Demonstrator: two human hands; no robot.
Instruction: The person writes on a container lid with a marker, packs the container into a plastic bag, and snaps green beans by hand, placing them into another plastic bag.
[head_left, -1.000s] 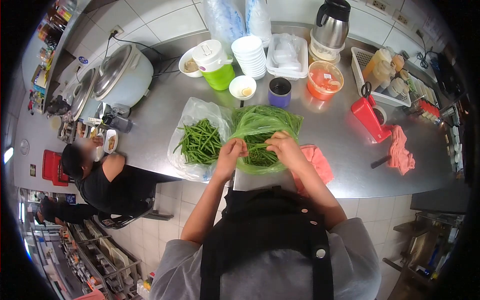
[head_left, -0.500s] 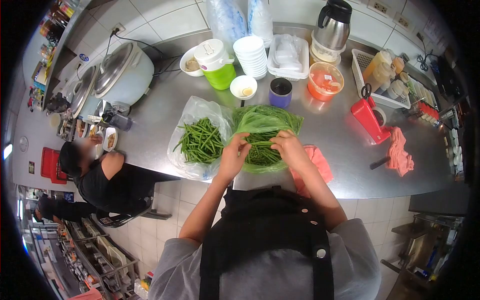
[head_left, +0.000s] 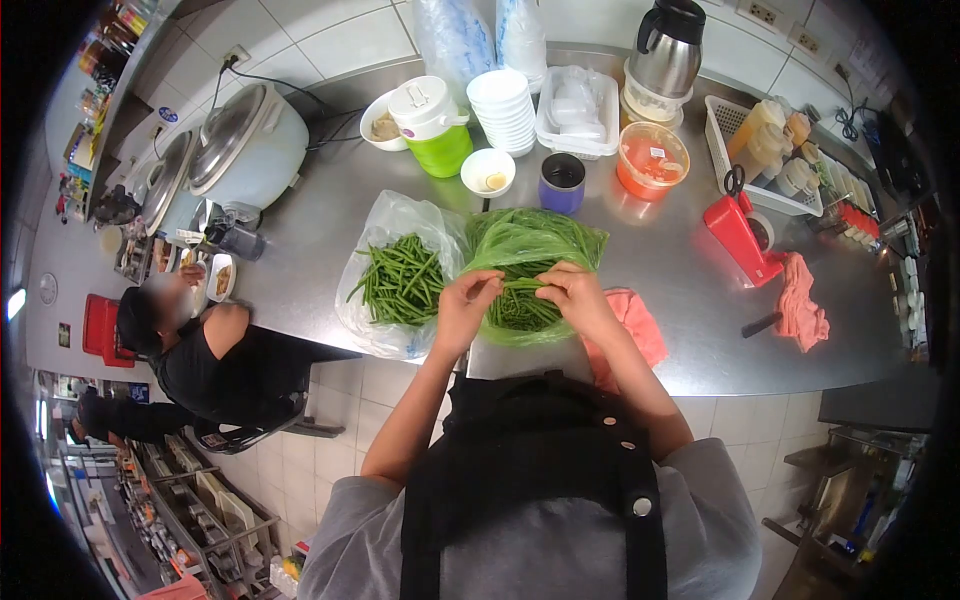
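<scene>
Both my hands are over an open green plastic bag (head_left: pixel 570 228) of long green beans (head_left: pixel 520 315). My left hand (head_left: pixel 466 308) and my right hand (head_left: pixel 580 300) are pinched closed, with a green bean (head_left: pixel 519 284) stretched between their fingertips. Exactly where the left fingers grip it is hard to make out. Left of the green bag, touching it, lies a clear plastic bag (head_left: pixel 372 215) holding a heap of short bean pieces (head_left: pixel 402 282). A pink cloth (head_left: pixel 632 325) lies beneath my right forearm.
Behind the bags stand a small white bowl (head_left: pixel 488 174), a purple cup (head_left: pixel 562 184), a green jug (head_left: pixel 440 150) and an orange-filled tub (head_left: pixel 652 160). A red holder with scissors (head_left: pixel 740 240) is at right. Another person (head_left: pixel 215 350) sits at left near rice cookers (head_left: pixel 250 150).
My hands have shifted only slightly, the left a little to the left. Both bags and the items around them look the same.
</scene>
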